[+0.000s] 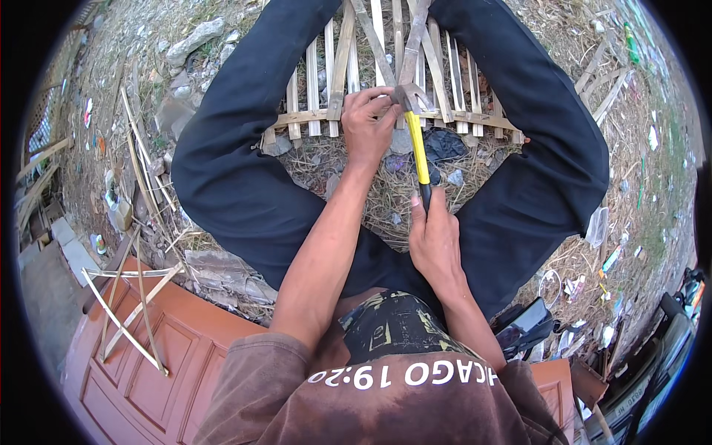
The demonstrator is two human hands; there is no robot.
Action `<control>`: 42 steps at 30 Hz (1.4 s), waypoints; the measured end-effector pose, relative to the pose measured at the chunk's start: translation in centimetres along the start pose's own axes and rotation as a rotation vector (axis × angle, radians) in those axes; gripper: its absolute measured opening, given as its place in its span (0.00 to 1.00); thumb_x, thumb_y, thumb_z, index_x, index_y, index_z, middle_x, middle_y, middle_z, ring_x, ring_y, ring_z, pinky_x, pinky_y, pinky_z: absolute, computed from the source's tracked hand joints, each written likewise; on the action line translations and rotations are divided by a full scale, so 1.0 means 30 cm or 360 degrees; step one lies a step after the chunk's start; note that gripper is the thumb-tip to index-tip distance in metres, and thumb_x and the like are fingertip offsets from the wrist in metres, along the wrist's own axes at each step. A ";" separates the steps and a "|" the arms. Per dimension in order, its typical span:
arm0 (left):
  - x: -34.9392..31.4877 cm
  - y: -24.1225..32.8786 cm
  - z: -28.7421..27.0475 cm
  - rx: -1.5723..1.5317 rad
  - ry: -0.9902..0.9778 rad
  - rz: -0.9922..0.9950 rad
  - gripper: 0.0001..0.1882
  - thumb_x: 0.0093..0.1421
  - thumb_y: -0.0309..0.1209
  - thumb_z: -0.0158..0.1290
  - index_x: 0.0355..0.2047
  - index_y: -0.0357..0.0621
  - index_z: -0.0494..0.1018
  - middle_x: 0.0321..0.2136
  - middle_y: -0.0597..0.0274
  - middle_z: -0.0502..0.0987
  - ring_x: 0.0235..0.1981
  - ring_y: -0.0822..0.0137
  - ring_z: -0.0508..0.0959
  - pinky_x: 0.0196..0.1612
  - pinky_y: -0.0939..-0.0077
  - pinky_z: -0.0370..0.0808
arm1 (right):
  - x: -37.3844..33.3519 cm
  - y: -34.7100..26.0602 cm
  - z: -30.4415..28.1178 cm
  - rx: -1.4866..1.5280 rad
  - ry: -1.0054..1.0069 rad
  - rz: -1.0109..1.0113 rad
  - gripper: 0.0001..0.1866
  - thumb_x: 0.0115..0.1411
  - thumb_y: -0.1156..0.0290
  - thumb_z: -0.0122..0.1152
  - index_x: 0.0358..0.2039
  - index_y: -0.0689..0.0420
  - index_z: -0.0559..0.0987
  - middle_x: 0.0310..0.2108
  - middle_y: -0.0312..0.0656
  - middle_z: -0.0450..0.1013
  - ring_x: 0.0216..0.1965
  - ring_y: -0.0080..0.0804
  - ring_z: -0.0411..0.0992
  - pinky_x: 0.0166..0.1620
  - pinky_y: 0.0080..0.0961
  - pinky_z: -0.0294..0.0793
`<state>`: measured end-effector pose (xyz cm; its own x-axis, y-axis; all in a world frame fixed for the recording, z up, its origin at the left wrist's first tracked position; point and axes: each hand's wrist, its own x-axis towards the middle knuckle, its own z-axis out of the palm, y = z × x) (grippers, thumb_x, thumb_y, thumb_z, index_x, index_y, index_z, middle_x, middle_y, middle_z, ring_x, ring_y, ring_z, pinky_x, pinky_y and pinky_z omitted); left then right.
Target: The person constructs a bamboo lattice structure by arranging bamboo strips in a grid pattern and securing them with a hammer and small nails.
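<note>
My right hand (436, 236) is wrapped round the black grip of a hammer (417, 150) with a yellow shaft. The dark hammer head rests over the wooden slats, right beside the fingers of my left hand (368, 122). Those left fingers are pinched together at a crosspiece (475, 118); whatever they hold is hidden behind them and the hammer head. Several pale wooden slats (313, 81) fan out side by side across the crosspiece, forming a frame between my bent legs. A few slats lie slanted over the others.
My legs in dark trousers (237, 185) flank the slats. A brown panelled door (167, 371) lies at lower left, with crossed thin strips (133, 319) on it. Stones (194, 41), dry grass and litter cover the ground. A phone (530, 319) lies on a dark bag at right.
</note>
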<state>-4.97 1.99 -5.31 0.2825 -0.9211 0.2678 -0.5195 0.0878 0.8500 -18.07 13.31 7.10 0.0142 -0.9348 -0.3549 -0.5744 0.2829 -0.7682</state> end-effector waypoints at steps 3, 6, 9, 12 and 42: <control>-0.008 -0.011 0.013 -0.0012 0.0037 -0.0010 0.08 0.49 0.32 0.69 0.29 0.45 0.85 0.36 0.66 0.83 0.42 0.61 0.75 0.47 0.66 0.72 | 0.009 -0.047 -0.032 0.0039 -0.0059 -0.0010 0.10 0.69 0.70 0.51 0.42 0.63 0.63 0.18 0.62 0.68 0.24 0.68 0.70 0.23 0.55 0.63; -0.004 -0.006 0.000 -0.0016 0.0009 -0.0017 0.07 0.50 0.31 0.68 0.29 0.44 0.85 0.37 0.65 0.83 0.42 0.62 0.75 0.47 0.66 0.73 | 0.000 -0.167 -0.111 0.0139 0.0075 -0.0145 0.09 0.70 0.70 0.50 0.42 0.63 0.65 0.18 0.55 0.69 0.21 0.61 0.72 0.22 0.44 0.66; -0.002 0.005 -0.003 0.0030 -0.0043 -0.0022 0.07 0.51 0.27 0.66 0.31 0.42 0.84 0.39 0.64 0.83 0.43 0.63 0.76 0.49 0.68 0.73 | -0.017 -0.158 -0.106 0.0219 0.0229 -0.0201 0.09 0.70 0.71 0.50 0.43 0.65 0.66 0.18 0.55 0.69 0.21 0.59 0.73 0.22 0.41 0.67; 0.001 0.012 -0.001 0.0029 -0.0023 0.0006 0.06 0.51 0.27 0.66 0.31 0.43 0.84 0.39 0.65 0.83 0.43 0.63 0.76 0.49 0.68 0.73 | 0.018 -0.009 -0.036 -0.0165 -0.0043 0.0055 0.09 0.67 0.74 0.52 0.40 0.65 0.64 0.20 0.63 0.69 0.25 0.67 0.72 0.23 0.50 0.65; -0.032 0.015 -0.022 -0.0158 -0.0119 -0.0205 0.40 0.44 0.35 0.73 0.55 0.39 0.65 0.45 0.64 0.82 0.54 0.54 0.73 0.61 0.59 0.64 | 0.002 -0.088 -0.065 0.0000 -0.0009 0.0036 0.08 0.69 0.73 0.50 0.39 0.63 0.64 0.18 0.61 0.69 0.23 0.66 0.72 0.23 0.54 0.64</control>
<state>-4.94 3.16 -4.88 0.2790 -0.9524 0.1226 -0.3996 0.0009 0.9167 -18.15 12.10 10.14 0.0060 -0.9270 -0.3751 -0.5744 0.3038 -0.7601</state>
